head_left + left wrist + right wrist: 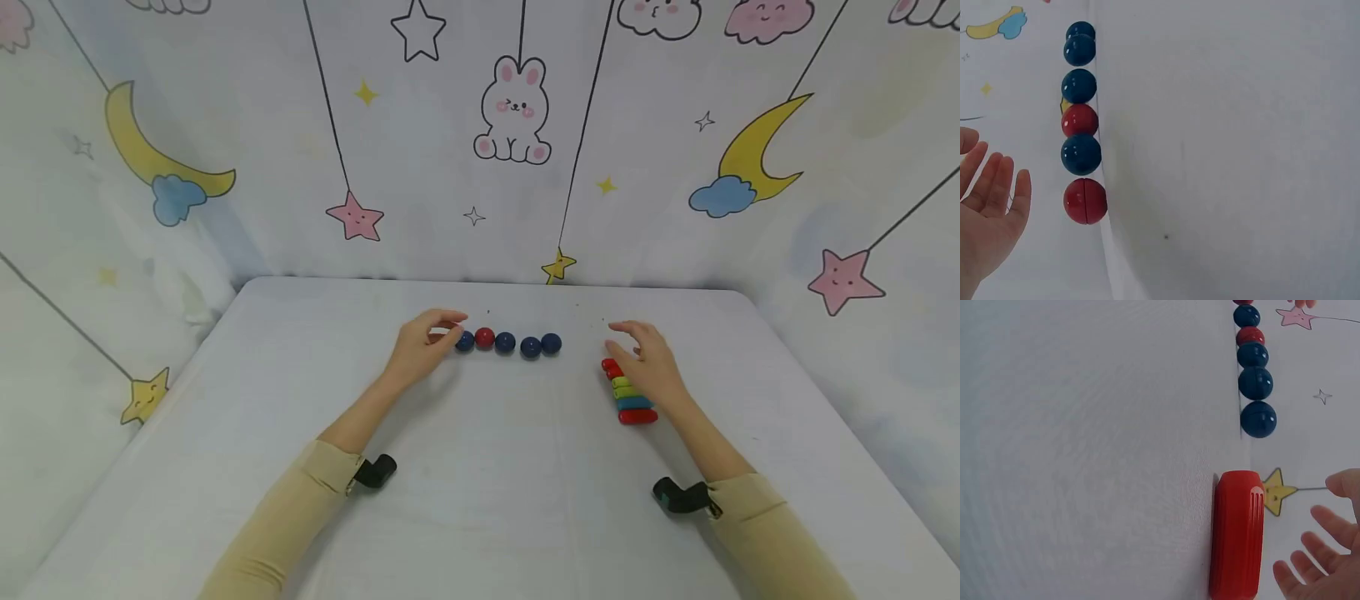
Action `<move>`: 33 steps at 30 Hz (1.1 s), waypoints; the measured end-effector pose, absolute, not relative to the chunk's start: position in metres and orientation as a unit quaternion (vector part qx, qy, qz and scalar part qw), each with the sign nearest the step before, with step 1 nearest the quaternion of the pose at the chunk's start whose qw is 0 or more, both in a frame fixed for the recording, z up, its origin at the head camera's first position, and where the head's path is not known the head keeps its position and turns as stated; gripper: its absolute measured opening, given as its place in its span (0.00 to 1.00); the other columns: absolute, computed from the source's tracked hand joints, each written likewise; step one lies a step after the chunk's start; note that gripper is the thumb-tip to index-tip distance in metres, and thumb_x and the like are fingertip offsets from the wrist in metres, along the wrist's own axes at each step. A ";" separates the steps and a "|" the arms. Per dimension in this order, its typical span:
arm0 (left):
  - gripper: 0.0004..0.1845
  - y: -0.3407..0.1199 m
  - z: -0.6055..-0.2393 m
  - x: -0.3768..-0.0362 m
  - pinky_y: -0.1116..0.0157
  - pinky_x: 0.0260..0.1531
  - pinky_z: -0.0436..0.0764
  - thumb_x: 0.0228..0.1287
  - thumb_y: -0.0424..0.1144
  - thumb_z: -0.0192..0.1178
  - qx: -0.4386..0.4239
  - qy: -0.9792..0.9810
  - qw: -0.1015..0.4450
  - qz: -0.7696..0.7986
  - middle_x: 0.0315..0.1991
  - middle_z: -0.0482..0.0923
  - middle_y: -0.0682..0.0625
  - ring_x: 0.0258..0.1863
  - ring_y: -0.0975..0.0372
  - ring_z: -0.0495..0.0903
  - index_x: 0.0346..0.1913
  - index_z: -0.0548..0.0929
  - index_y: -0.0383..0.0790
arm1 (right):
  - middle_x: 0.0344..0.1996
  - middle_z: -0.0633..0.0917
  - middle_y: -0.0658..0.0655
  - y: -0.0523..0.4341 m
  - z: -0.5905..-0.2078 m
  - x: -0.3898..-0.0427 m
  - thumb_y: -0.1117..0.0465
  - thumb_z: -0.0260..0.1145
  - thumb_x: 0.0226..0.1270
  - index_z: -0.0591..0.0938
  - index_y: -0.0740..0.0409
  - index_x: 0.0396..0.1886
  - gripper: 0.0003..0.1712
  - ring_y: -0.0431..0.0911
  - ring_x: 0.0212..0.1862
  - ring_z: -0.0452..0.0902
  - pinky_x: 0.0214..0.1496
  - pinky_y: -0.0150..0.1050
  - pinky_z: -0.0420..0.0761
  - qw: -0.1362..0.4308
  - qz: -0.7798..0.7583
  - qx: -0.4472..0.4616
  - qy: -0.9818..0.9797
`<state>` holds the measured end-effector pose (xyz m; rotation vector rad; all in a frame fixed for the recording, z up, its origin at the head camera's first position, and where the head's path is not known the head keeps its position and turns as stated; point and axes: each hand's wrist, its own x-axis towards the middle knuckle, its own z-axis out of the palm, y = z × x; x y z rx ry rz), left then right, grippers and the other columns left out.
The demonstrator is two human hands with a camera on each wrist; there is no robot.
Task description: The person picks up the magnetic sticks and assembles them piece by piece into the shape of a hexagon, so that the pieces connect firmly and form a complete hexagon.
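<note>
Glossy balls lie in a row near the table's far side: a red ball (1085, 201) at the left end, then a blue ball (465, 342), another red ball (485, 337) and several more blue balls (530, 347). My left hand (424, 346) is at the left end of the row, fingers loosely bent, covering most of the end red ball in the head view. My right hand (651, 362) hovers by the far end of a line of coloured rods, with red, yellow-green and blue ones and a red rod (637, 417) nearest me. Its fingers are spread and hold nothing.
A white cloth covers the table (480, 500). Behind it hangs a curtain (450, 150) printed with stars, moons and a rabbit. Black wrist cameras sit at the left cuff (375, 472) and the right cuff (681, 496).
</note>
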<state>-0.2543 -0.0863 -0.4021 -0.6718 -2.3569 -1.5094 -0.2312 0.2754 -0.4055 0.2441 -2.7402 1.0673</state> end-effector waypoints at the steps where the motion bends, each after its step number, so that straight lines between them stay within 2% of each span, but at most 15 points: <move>1: 0.11 -0.084 -0.402 -0.254 0.64 0.42 0.78 0.62 0.36 0.58 -0.226 -0.812 0.121 -0.525 0.45 0.80 0.51 0.44 0.62 0.77 0.47 0.81 0.40 | 0.60 0.67 0.63 0.277 -0.406 -0.231 0.49 0.54 0.68 0.72 0.58 0.59 0.25 0.59 0.59 0.61 0.55 0.56 0.69 0.091 0.364 0.080 -0.923; 5: 0.09 -0.077 -0.401 -0.253 0.66 0.35 0.76 0.63 0.39 0.58 -0.208 -0.813 0.091 -0.536 0.40 0.82 0.53 0.36 0.65 0.77 0.44 0.83 0.43 | 0.58 0.68 0.63 0.282 -0.406 -0.228 0.50 0.54 0.69 0.74 0.56 0.57 0.22 0.58 0.57 0.63 0.54 0.54 0.70 0.068 0.369 0.068 -0.924; 9: 0.10 -0.070 -0.403 -0.254 0.67 0.30 0.75 0.64 0.41 0.57 -0.206 -0.806 0.054 -0.553 0.39 0.82 0.48 0.34 0.58 0.78 0.44 0.83 0.42 | 0.57 0.69 0.63 0.289 -0.408 -0.227 0.50 0.53 0.69 0.75 0.55 0.55 0.21 0.57 0.56 0.63 0.54 0.54 0.70 0.040 0.366 0.055 -0.928; 13: 0.11 -0.057 -0.404 -0.257 0.66 0.32 0.77 0.65 0.40 0.57 -0.225 -0.796 0.022 -0.561 0.39 0.82 0.42 0.38 0.51 0.80 0.45 0.82 0.38 | 0.59 0.68 0.63 0.294 -0.409 -0.228 0.49 0.53 0.69 0.76 0.54 0.55 0.21 0.58 0.56 0.63 0.51 0.54 0.71 0.008 0.362 0.040 -0.931; 20: 0.09 -0.028 -0.406 -0.261 0.68 0.34 0.77 0.63 0.38 0.58 -0.247 -0.812 -0.009 -0.528 0.40 0.82 0.50 0.35 0.64 0.78 0.45 0.82 0.42 | 0.57 0.69 0.64 0.296 -0.410 -0.229 0.50 0.55 0.68 0.76 0.56 0.54 0.21 0.58 0.54 0.65 0.47 0.51 0.73 -0.015 0.353 0.034 -0.935; 23: 0.10 -0.014 -0.407 -0.266 0.70 0.38 0.76 0.63 0.38 0.58 -0.263 -0.817 -0.021 -0.512 0.41 0.81 0.53 0.38 0.67 0.77 0.46 0.82 0.41 | 0.56 0.70 0.64 0.297 -0.412 -0.230 0.50 0.56 0.68 0.77 0.57 0.53 0.20 0.57 0.53 0.66 0.47 0.51 0.73 -0.015 0.353 0.037 -0.935; 29: 0.11 0.013 -0.404 -0.278 0.70 0.40 0.75 0.63 0.39 0.58 -0.277 -0.826 -0.025 -0.489 0.41 0.79 0.56 0.41 0.66 0.75 0.48 0.81 0.44 | 0.55 0.71 0.64 0.298 -0.414 -0.231 0.50 0.56 0.68 0.77 0.57 0.52 0.20 0.57 0.53 0.67 0.47 0.50 0.72 -0.016 0.349 0.039 -0.936; 33: 0.13 0.028 -0.404 -0.288 0.70 0.40 0.75 0.62 0.39 0.59 -0.279 -0.831 -0.036 -0.480 0.44 0.79 0.51 0.44 0.64 0.75 0.49 0.79 0.43 | 0.55 0.71 0.64 0.297 -0.415 -0.232 0.51 0.56 0.68 0.77 0.57 0.52 0.20 0.57 0.52 0.67 0.47 0.51 0.72 -0.017 0.351 0.041 -0.935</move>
